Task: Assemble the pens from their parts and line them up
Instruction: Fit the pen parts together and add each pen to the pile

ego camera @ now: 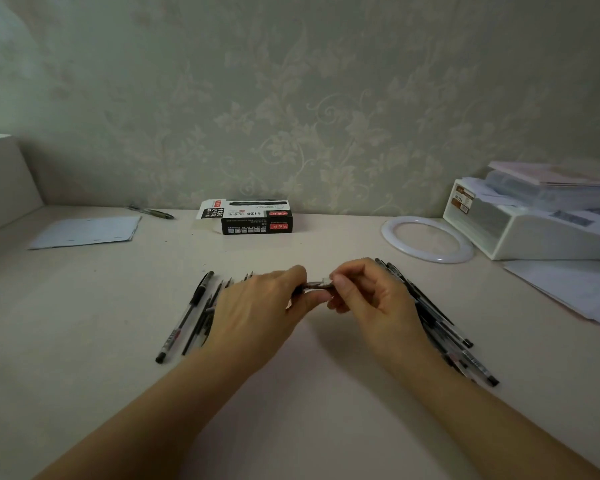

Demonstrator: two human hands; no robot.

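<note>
A pen part (315,285) is held above the middle of the table (84,323), pinched at one end by the left hand (257,313) and at the other by the right hand (371,299), both sets of fingers curled narrowly round it. The piece is kept level between the hands, a grip judged suited to pushing or twisting two parts together; which parts they are is too small to tell. To the left, one finished pen (184,317) is laid aslant, with loose refills (208,313) just beside it, partly hidden under the left hand. To the right, a heap of pens (444,327) is spread behind the right wrist, within easy reach. The two groups are kept apart, so it seems, to separate stock from finished work, though which is which cannot be told. At the far edge a pen box (257,218) is left open, near the wall. The job is judged barely begun.
</note>
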